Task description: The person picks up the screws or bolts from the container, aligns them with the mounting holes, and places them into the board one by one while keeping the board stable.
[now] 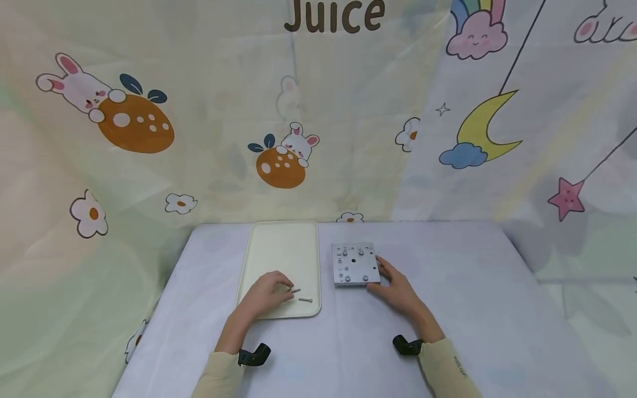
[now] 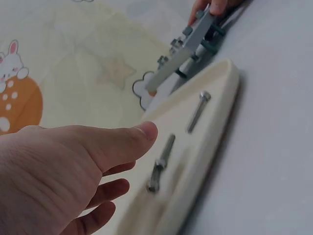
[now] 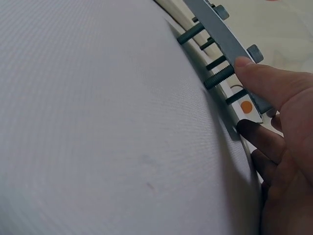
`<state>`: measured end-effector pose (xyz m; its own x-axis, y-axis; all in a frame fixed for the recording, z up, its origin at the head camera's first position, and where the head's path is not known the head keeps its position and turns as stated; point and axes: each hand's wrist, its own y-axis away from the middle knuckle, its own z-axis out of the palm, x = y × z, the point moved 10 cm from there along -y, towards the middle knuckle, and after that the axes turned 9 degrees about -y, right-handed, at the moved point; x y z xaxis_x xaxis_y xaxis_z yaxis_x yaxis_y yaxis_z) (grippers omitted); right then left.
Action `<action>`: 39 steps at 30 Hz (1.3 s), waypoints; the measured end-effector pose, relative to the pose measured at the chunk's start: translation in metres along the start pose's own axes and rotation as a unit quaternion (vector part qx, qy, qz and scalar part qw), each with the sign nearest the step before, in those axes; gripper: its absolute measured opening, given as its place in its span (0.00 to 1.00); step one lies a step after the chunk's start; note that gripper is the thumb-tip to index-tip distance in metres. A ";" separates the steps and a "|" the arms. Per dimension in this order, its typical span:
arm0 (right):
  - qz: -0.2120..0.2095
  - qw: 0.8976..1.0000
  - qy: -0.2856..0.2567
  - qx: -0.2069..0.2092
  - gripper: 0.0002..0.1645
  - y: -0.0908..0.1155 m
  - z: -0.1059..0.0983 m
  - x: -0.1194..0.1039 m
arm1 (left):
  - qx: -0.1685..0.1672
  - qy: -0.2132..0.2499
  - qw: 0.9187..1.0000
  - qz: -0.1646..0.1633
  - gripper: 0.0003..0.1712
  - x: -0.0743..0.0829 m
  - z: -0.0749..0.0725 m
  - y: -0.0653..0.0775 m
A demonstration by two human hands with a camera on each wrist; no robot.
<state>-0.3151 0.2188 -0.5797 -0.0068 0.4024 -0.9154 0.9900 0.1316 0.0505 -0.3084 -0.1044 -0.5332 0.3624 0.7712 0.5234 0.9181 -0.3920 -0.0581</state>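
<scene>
My left hand [image 1: 266, 296] hovers over the near part of a cream tray [image 1: 283, 240], its fingers loosely bent and holding nothing. Close to the fingertips lie several loose metal bolts; one bolt [image 1: 306, 300] sits apart, and in the left wrist view another bolt [image 2: 167, 149] lies end to end with a bolt [image 2: 154, 177]. My right hand [image 1: 400, 290] holds a square metal plate [image 1: 354, 270] at its right side, thumb [image 3: 264, 81] on the near edge and fingers round the corner. Bolt heads stand on the plate's top, and threaded shanks [image 3: 219, 77] stick out beneath it.
A white cloth covers the table [image 1: 448, 260]. Behind it hangs a printed curtain [image 1: 209, 127] with cartoon rabbits and flowers. The tray's raised rim [image 1: 319, 276] runs just left of the plate. Each wrist wears a black camera [image 1: 255, 355].
</scene>
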 end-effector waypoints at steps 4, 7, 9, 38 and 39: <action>-0.010 1.000 -0.002 -0.004 0.55 -0.001 0.000 -0.003 | 0.021 -0.009 1.000 -0.014 0.09 -0.015 -0.002 0.017; -0.011 1.000 -0.001 -0.002 0.55 -0.002 0.000 -0.001 | 0.034 -0.008 0.999 -0.025 0.12 -0.024 -0.002 0.024; -0.008 1.000 -0.002 0.000 0.55 -0.001 0.002 0.001 | 0.040 -0.005 0.999 -0.033 0.14 -0.029 0.000 0.028; -0.017 1.000 0.001 0.010 0.56 0.000 0.001 0.001 | 0.106 -0.093 0.990 -0.019 0.04 -0.022 -0.007 0.009; -0.016 1.000 0.001 0.011 0.56 0.000 0.002 0.001 | 0.105 -0.099 0.989 -0.016 0.04 -0.020 -0.009 0.005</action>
<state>-0.3149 0.2177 -0.5813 -0.0384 0.4000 -0.9157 0.9921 0.1251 0.0130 -0.3124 -0.1260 -0.5364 0.3382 0.8727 0.3521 0.9350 -0.2694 -0.2304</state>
